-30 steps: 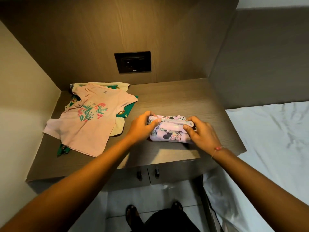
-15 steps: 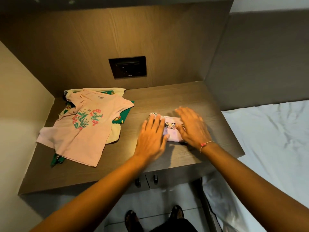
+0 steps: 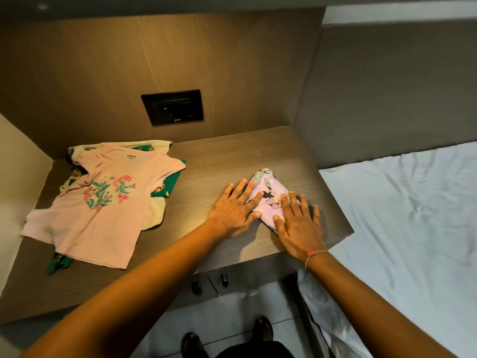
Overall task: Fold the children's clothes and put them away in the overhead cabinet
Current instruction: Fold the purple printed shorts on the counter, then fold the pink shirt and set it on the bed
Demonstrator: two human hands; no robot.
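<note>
Folded lilac garment (image 3: 268, 200), cartoon-mouse print, roughly triangular, lies on wood-grain desk (image 3: 232, 156) near its front right corner. L hand (image 3: 233, 211) & R hand (image 3: 299, 223) both flat, fingers straight, pressing it from either side; nothing grasped. Pink floral tee (image 3: 103, 202), neck label "max", lies spread at desk's left over green-print piece (image 3: 169, 186) & cream piece (image 3: 154, 213).

- T-shirt (image 3: 103, 208) on the desk (image 3: 232, 156), left (atop other clothes (image 3: 170, 184)).
- Folded garment (image 3: 268, 195) well right of it, under left hand (image 3: 232, 210) and right hand (image 3: 296, 223).
- Wall socket (image 3: 172, 107) behind; bed (image 3: 413, 228) right of the desk.
</note>
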